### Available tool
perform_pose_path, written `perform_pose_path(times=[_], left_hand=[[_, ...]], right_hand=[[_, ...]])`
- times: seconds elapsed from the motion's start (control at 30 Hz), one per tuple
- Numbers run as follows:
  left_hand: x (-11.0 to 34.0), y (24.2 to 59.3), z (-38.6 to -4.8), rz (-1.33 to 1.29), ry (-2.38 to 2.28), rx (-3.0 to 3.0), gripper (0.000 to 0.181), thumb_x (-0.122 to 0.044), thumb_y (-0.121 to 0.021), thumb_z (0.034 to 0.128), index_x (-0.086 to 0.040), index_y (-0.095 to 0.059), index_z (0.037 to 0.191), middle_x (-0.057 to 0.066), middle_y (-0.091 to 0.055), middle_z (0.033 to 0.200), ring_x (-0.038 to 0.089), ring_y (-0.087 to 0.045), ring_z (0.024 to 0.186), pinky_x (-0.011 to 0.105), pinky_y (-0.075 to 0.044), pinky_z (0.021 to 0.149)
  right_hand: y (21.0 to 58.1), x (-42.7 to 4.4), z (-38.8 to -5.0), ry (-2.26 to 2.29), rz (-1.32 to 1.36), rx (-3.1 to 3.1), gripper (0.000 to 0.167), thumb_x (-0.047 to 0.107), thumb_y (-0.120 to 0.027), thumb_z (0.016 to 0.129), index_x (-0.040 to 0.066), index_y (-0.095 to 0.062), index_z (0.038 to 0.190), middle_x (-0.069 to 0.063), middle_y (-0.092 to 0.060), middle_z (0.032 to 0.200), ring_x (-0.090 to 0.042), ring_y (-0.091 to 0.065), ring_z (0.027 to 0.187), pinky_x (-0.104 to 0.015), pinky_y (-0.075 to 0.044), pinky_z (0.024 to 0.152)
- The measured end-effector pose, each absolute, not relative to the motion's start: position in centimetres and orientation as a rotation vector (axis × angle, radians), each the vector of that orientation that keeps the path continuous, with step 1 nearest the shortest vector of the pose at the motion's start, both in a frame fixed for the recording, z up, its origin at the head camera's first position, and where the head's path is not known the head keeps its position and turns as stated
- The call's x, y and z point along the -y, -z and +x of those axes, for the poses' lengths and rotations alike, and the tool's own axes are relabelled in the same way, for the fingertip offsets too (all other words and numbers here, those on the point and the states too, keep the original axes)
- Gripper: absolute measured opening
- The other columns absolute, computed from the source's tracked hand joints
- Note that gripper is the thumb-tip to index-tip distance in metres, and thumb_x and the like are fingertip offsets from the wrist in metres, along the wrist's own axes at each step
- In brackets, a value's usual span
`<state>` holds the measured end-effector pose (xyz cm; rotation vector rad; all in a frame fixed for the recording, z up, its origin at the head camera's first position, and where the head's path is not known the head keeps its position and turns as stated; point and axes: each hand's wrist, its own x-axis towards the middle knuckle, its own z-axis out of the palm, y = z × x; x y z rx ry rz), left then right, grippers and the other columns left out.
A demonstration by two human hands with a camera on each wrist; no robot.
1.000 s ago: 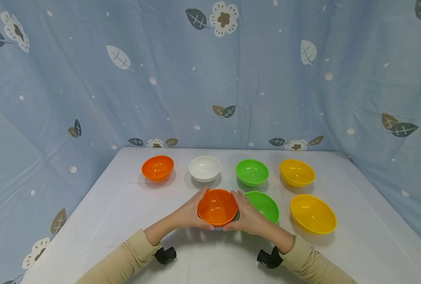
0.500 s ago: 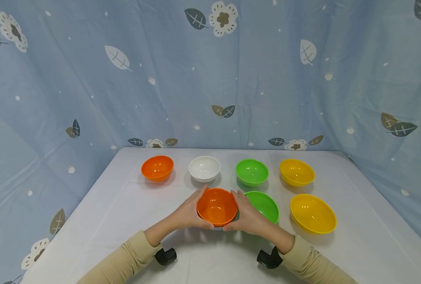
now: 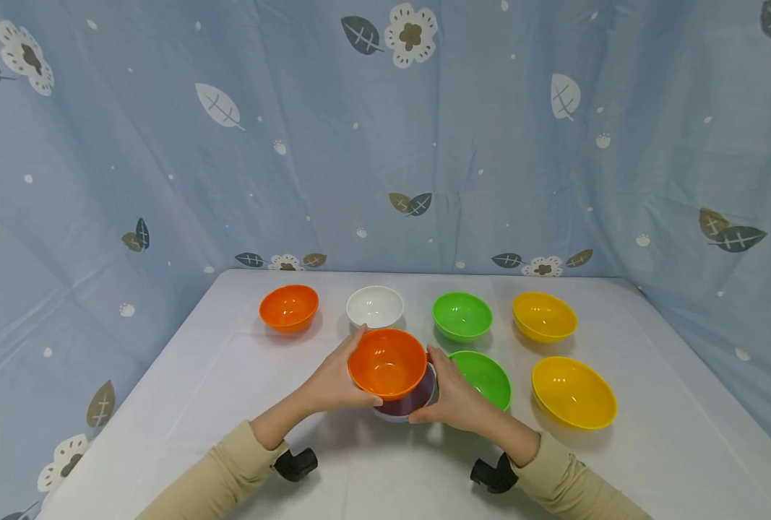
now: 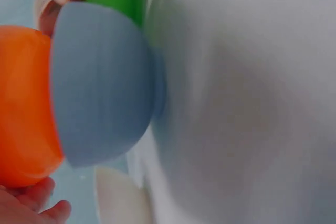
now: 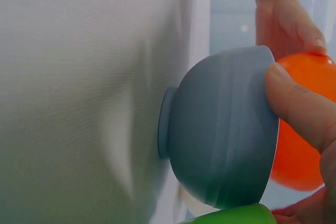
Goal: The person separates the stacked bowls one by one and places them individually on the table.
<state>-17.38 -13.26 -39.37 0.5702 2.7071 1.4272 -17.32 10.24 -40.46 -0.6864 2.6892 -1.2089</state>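
Note:
An orange bowl (image 3: 388, 365) is gripped by my left hand (image 3: 333, 379), thumb at the near side and fingers at the far left. It sits tilted above a blue-grey bowl (image 5: 223, 129), partly covering its mouth in the head view. My right hand (image 3: 451, 393) holds the blue-grey bowl at its right rim, and the right wrist view shows the thumb pressed on that rim. Whether its foot touches the table is hard to tell. A green bowl (image 3: 485, 379) stands just right of it, partly hidden behind my right hand.
Along the back of the white table (image 3: 229, 390) stand a second orange bowl (image 3: 289, 309), a white bowl (image 3: 375, 307), another green bowl (image 3: 462, 316) and a yellow bowl (image 3: 544, 316). A larger yellow bowl (image 3: 574, 392) lies at the right. A blue patterned curtain (image 3: 333, 144) hangs behind.
My left hand has lifted the orange bowl up and to the left, uncovering part of the blue-grey bowl's inside. My right hand has stayed at the blue-grey bowl.

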Motion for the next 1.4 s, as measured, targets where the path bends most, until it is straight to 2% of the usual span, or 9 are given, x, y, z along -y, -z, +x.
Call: perform_pose_path(times=[0.17,0.33,0.53,0.83,1.13,1.4], left_hand=[[14.7,38.2,-17.4,0.523,-1.446,-2.766,0.114,-0.034,-0.084,0.0601,-0.005,-0.014,0.147,0.012,-0.023,0.150,0.033,-0.030,0.132,0.052,-0.037,0.099],[16.7,37.1,-17.3,0.434,-1.455,-2.832,0.116,-0.033,-0.085,0.0599,-0.003,-0.013,0.146,0.016,-0.019,0.151,0.038,-0.025,0.134,0.055,-0.035,0.098],[19.4,36.5,-16.9,0.259,-1.434,-2.897,0.114,-0.030,-0.083,0.0630,-0.006,-0.010,0.147,0.019,-0.023,0.148,0.041,-0.034,0.126,0.054,-0.041,0.093],[23.1,37.5,-16.3,0.147,-1.477,-2.907,0.112,-0.028,-0.080,0.0681,-0.004,-0.004,0.147,0.022,-0.018,0.148,0.042,-0.032,0.125,0.054,-0.044,0.090],[25.3,38.9,-15.7,0.050,-1.476,-2.901,0.114,-0.028,-0.079,0.0698,-0.002,0.001,0.146,0.023,-0.013,0.149,0.041,-0.029,0.126,0.057,-0.039,0.094],[26.4,40.1,-15.3,-0.010,-1.443,-2.881,0.116,-0.031,-0.079,0.0689,0.000,0.002,0.146,0.025,-0.014,0.148,0.042,-0.026,0.128,0.058,-0.036,0.095]], right_hand=[[40.6,-10.4,-17.5,1.167,-0.725,-2.703,0.094,0.032,-0.084,0.060,-0.002,-0.037,0.134,-0.024,-0.036,0.140,-0.045,-0.015,0.135,-0.061,-0.013,0.106],[40.5,-10.5,-17.5,1.137,-0.695,-2.707,0.096,0.034,-0.084,0.060,-0.001,-0.036,0.135,-0.030,-0.026,0.143,-0.052,-0.014,0.131,-0.066,-0.017,0.101],[40.3,-10.4,-17.3,1.106,-0.646,-2.722,0.098,0.035,-0.084,0.060,0.000,-0.035,0.137,-0.032,-0.022,0.143,-0.056,-0.015,0.128,-0.070,-0.021,0.096],[40.2,-10.4,-17.2,1.099,-0.636,-2.717,0.098,0.036,-0.084,0.060,-0.001,-0.035,0.137,-0.031,-0.021,0.144,-0.054,-0.015,0.130,-0.067,-0.020,0.099],[40.3,-10.3,-17.3,1.093,-0.655,-2.726,0.098,0.035,-0.084,0.060,-0.003,-0.035,0.136,-0.030,-0.026,0.143,-0.049,-0.016,0.132,-0.064,-0.017,0.103],[40.4,-10.4,-17.4,1.109,-0.681,-2.724,0.097,0.035,-0.084,0.060,-0.003,-0.036,0.135,-0.028,-0.030,0.142,-0.046,-0.017,0.134,-0.063,-0.016,0.104]])
